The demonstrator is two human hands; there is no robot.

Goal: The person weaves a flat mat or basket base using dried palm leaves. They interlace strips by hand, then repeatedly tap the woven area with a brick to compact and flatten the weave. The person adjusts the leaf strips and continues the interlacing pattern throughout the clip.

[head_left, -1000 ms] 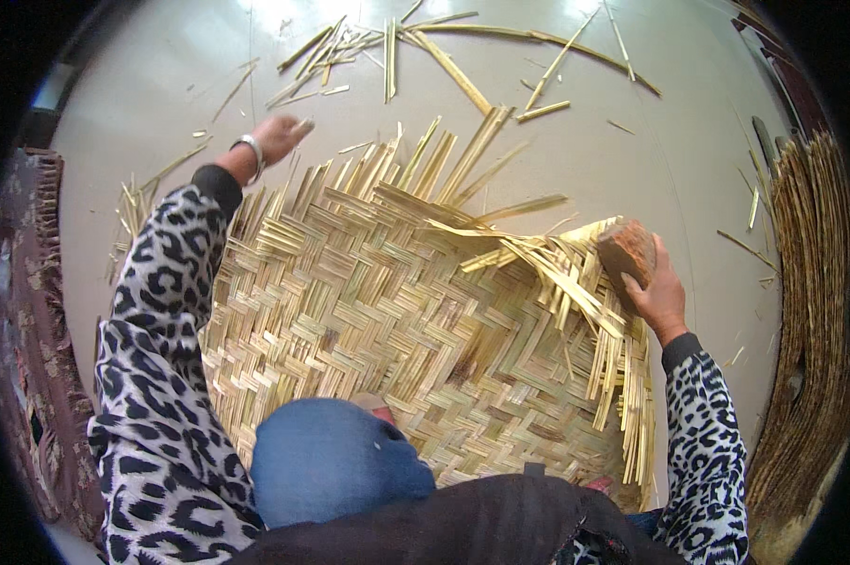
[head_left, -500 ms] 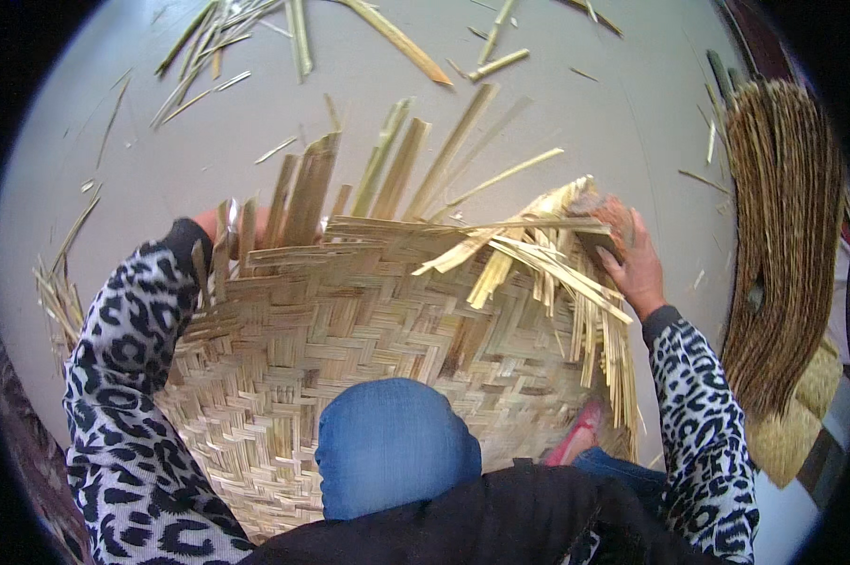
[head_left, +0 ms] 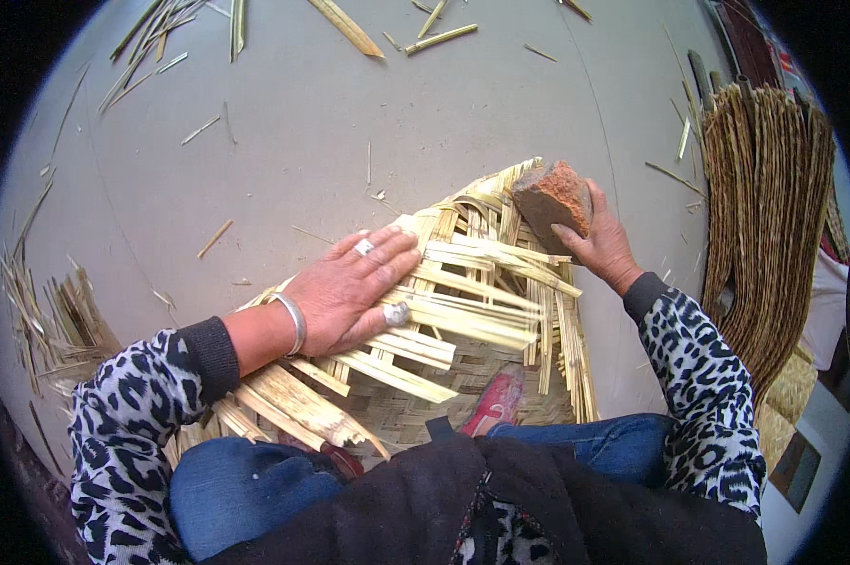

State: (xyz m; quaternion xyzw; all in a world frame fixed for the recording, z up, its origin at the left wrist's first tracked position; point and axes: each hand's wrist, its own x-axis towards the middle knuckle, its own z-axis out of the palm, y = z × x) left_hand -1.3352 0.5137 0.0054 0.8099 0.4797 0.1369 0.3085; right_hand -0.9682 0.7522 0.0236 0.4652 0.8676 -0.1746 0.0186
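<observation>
A woven mat of split bamboo lies in front of me on the floor, its far edge folded over towards me. Pale strip ends stick out from that fold, some loose and splayed. My left hand presses flat on the fold with its fingers stretched out, a silver bangle on the wrist and whitish wrappings on two digits. At the far right corner of the mat, my right hand grips a broken piece of red-brown brick. The brick rests on or just over the corner; I cannot tell which.
Loose bamboo slivers are scattered over the grey floor. More unwoven strip ends stand up at the left. A thick dark bundle of folded woven material stands at the right. My pink shoe is on the mat.
The mat's far edge, with strips standing up before, is now folded down towards me. My left hand has moved from behind that edge onto the fold. My right hand still grips the brick.
</observation>
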